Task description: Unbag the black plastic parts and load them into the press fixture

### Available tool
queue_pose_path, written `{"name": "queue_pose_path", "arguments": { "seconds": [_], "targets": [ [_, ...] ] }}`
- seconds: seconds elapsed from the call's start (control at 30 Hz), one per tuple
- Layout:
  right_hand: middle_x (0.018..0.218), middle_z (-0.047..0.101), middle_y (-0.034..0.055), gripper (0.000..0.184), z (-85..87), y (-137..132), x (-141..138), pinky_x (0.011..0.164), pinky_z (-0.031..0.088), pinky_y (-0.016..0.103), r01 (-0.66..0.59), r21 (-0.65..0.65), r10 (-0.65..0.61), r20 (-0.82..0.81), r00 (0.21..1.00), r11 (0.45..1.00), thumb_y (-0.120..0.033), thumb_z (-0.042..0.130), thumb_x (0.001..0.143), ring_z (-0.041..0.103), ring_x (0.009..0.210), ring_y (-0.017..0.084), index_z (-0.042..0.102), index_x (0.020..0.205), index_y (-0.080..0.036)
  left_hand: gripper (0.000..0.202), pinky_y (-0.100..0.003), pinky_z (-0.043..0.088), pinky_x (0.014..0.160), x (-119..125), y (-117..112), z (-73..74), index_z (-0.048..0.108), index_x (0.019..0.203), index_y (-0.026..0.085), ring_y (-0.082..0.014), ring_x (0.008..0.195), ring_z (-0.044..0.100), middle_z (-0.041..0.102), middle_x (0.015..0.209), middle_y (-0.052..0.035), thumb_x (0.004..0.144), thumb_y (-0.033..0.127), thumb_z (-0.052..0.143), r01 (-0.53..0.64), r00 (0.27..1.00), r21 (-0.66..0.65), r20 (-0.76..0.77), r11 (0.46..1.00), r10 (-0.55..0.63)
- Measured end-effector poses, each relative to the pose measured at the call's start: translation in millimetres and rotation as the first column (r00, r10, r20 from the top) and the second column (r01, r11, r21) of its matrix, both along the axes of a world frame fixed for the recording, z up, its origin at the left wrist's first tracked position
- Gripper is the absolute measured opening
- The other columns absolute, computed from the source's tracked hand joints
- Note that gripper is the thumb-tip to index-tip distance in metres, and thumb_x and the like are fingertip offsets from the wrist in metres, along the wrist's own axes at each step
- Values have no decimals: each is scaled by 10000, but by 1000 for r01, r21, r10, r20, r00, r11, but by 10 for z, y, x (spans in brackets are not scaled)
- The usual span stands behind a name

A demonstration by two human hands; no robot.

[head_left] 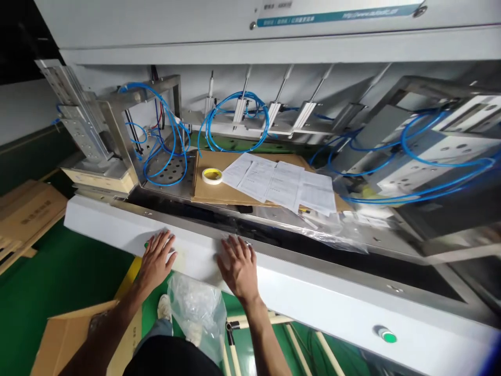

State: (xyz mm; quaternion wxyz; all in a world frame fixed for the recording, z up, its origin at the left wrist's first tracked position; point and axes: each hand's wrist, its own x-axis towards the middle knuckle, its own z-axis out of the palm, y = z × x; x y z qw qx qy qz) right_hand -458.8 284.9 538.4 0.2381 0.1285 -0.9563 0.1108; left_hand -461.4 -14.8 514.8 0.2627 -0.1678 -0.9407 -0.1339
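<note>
My left hand (pixel 156 257) lies flat with fingers spread on the white front panel (pixel 305 297) of a machine, partly covering a green button. My right hand (pixel 238 266) also rests flat, fingers apart, on the same panel a little to the right. Neither hand holds anything. A clear plastic bag (pixel 198 308) hangs just below, between my two forearms. Beyond the panel, on the machine bed, a roll of yellow tape (pixel 212 175) and several printed sheets (pixel 282 183) lie on a piece of brown cardboard (pixel 211 193).
Blue air hoses (pixel 235 117) loop over metal brackets and cylinders at the back. A second green button (pixel 387 336) sits on the panel at the right. Cardboard boxes (pixel 27 214) stand on the green floor at left, another (pixel 66 334) near my legs. Crumpled clear film (pixel 336 230) lies on the bed's front edge.
</note>
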Motion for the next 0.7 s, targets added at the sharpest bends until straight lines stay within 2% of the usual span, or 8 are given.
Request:
{"name": "queue_pose_path", "arguments": {
  "seconds": [0.2, 0.43, 0.53, 0.6, 0.7],
  "targets": [
    [1463, 690, 157, 586, -74, 365, -128, 1181, 406, 540, -14, -31, 15, 23, 1000, 999, -556, 555, 1029, 571, 1407, 339, 626, 1487, -197, 479, -537, 423, 1274, -31, 84, 35, 558, 1549, 256, -303, 1486, 545, 557, 1624, -87, 1075, 314, 524, 29, 1000, -12, 3, 1000, -29],
    [1474, 688, 142, 623, -45, 332, -122, 1195, 398, 556, -12, -20, 12, 21, 1000, 1000, -609, 533, 1032, 565, 1420, 346, 609, 1508, -214, 484, -530, 451, 1259, -24, 43, 39, 528, 1550, 216, -308, 1510, 521, 545, 1630, -124, 1077, 323, 521, 53, 999, 46, -14, 998, -53],
    [1489, 674, 156, 634, -32, 334, -128, 1184, 407, 549, -11, -18, 11, 19, 1000, 1000, -624, 520, 1036, 571, 1416, 345, 608, 1511, -213, 461, -549, 462, 1253, 12, -19, 34, 539, 1525, 233, -309, 1510, 522, 578, 1593, -148, 1075, 332, 532, 17, 999, 186, -44, 982, -10],
    [1550, 622, 169, 654, -20, 350, -130, 1177, 412, 551, -11, -15, 12, 15, 1000, 1000, -640, 510, 1037, 573, 1416, 344, 588, 1530, -217, 435, -538, 499, 1219, 65, -80, -25, 556, 1490, 221, -304, 1468, 563, 612, 1545, -170, 1075, 350, 541, -39, 996, 320, -63, 946, 62],
    [1604, 568, 175, 682, -7, 376, -133, 1157, 430, 558, -31, -18, 31, 11, 999, 999, -676, 482, 1036, 575, 1417, 349, 573, 1543, -229, 414, -524, 536, 1170, 239, -184, -207, 603, 1397, 191, -310, 1386, 626, 667, 1450, -193, 1073, 440, 535, -157, 985, 548, 22, 822, 173]
  ]
}}
